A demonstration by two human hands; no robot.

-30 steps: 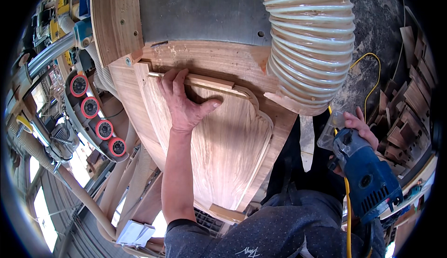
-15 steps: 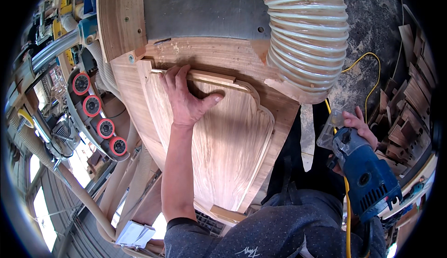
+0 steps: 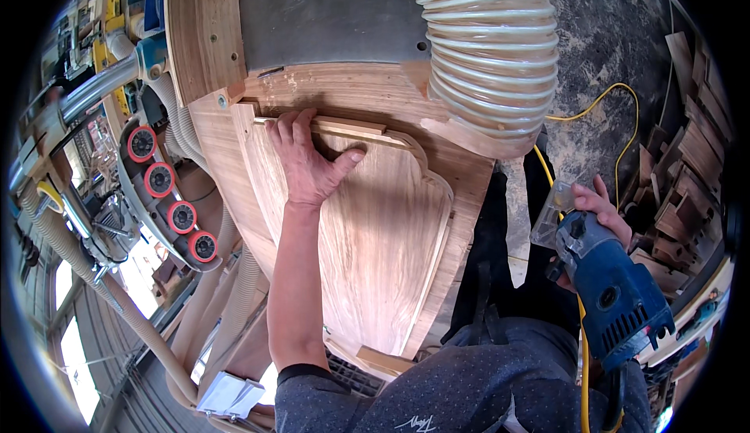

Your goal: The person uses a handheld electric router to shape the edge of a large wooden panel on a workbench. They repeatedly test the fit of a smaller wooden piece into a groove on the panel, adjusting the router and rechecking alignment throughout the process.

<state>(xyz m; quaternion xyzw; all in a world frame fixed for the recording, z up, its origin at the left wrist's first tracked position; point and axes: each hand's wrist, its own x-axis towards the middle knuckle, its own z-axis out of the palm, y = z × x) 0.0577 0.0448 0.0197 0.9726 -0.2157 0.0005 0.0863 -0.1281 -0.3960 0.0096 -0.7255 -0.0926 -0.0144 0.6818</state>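
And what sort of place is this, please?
Most likely a woodworking shop: the left hand is at the edge of a shaped wooden panel, the right hand holds a blue power tool, and wood pieces are piled at the right.

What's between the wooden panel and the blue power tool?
In the head view, between panel and power tool lie a strip of wooden tabletop, then your dark-trousered legs, with grey floor showing between them.

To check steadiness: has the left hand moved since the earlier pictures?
No; against the dark metal plate, the left hand shows no clear shift.
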